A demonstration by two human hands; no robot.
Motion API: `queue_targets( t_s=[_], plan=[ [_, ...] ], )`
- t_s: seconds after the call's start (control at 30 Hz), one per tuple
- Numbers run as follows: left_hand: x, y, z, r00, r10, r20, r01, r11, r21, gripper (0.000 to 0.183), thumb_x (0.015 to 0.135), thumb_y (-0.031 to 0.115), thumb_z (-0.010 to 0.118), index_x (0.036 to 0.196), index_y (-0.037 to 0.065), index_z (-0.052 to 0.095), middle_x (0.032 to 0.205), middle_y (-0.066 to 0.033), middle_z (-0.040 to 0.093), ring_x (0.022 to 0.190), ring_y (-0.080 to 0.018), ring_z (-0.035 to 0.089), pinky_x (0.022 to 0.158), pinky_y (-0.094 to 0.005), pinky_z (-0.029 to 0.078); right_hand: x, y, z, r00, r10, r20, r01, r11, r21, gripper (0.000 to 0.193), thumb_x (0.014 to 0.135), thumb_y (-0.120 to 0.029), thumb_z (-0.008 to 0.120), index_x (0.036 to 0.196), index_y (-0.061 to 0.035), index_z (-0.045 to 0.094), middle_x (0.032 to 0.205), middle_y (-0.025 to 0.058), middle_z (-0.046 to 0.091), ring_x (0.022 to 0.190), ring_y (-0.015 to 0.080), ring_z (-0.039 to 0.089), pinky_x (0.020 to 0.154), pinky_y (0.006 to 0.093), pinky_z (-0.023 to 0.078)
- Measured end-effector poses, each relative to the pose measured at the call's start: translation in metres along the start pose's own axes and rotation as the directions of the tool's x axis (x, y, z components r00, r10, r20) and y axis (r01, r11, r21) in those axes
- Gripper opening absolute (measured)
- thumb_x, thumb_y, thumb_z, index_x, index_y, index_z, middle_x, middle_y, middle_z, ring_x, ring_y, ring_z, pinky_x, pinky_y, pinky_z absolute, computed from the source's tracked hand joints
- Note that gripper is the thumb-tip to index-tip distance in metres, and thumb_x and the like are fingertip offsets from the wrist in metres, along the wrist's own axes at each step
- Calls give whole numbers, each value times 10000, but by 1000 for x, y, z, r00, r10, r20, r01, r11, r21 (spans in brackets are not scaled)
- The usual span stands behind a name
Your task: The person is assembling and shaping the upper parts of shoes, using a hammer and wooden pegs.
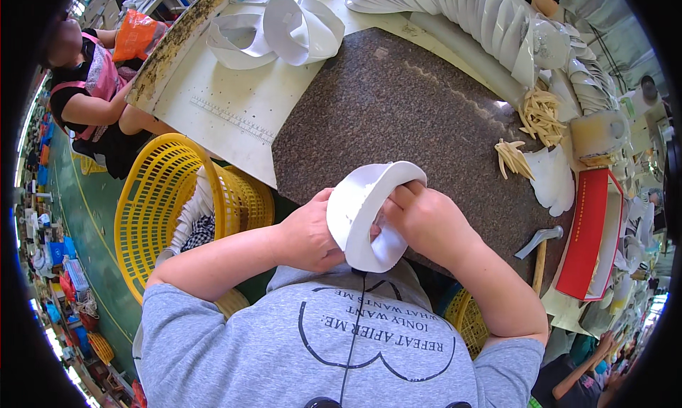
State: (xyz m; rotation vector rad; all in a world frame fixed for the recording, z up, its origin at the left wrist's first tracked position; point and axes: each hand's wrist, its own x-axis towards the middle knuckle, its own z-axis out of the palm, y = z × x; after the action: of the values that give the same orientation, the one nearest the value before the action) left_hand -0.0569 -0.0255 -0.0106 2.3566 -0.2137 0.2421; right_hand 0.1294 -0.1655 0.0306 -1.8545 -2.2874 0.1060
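Close to my chest, over the table's near edge, I hold a white shoe upper (353, 203), curved into a loop with its opening turned to the right. My left hand (310, 232) grips its left side, the fingertips partly hidden behind it. The fingers of my right hand (424, 218) are bent into the opening and closed on the inner side; what the fingertips touch is hidden. More white uppers (302, 30) lie together on the pale tabletop at the far left.
A dark stone slab (383, 109) covers much of the table. To the right lie tan strips (543, 116), white flat pieces (552, 180), a hammer (540, 255) and a red box (587, 234). White pieces (455, 10) stand in a row behind. A yellow basket (145, 209) and a seated person (92, 99) are left.
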Motion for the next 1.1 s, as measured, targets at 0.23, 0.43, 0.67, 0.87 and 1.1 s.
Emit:
queue_targets(
  t_s=[0.23, 0.43, 0.67, 0.87, 1.1],
  plan=[
    [-2, 2, -4, 999, -16, 50, 13, 998, 59, 429, 778, 163, 659, 1202, 151, 600, 1193, -99, 588, 1157, -301, 536, 1023, -451, 359, -10, -1, -7, 999, -45, 16, 44, 996, 84, 126, 771, -116, 589, 836, -8, 603, 948, 100, 583, 914, 231, 611, 735, 321, 558],
    [0, -7, 4, 1000, 9, -20, -7, 992, 129, 427, 751, 131, 659, 1172, 87, 601, 1184, -136, 588, 1153, -329, 536, 958, -420, 423, -15, 0, -2, 999, -23, -27, 27, 991, 135, 150, 773, -114, 573, 862, 1, 610, 978, 116, 580, 901, 233, 589, 755, 321, 543],
    [-3, -7, 8, 998, -53, -24, 57, 975, 213, 462, 742, 171, 667, 1194, 100, 604, 1182, -131, 593, 1164, -365, 523, 994, -486, 408, -22, -8, 6, 984, 108, -142, -78, 977, 200, 188, 815, -118, 545, 906, 28, 620, 1006, 146, 598, 939, 289, 587, 864, 391, 492],
    [14, 7, 4, 995, -67, -77, 80, 979, 185, 453, 731, 161, 730, 1172, 140, 631, 1151, -128, 608, 1081, -357, 582, 930, -466, 461, -34, 2, 26, 968, 95, -233, -24, 957, 288, 227, 781, -65, 586, 992, 8, 627, 1088, 162, 598, 1020, 309, 592, 903, 378, 491],
    [36, 15, 6, 983, -154, -95, 170, 969, 180, 177, 690, 150, 772, 858, 135, 718, 925, -49, 634, 882, -271, 639, 773, -421, 498, -74, 9, -8, 826, 350, -443, -47, 825, 564, 290, 783, 9, 671, 1066, -52, 663, 1023, 123, 647, 917, 296, 652, 796, 362, 553]
  ],
)
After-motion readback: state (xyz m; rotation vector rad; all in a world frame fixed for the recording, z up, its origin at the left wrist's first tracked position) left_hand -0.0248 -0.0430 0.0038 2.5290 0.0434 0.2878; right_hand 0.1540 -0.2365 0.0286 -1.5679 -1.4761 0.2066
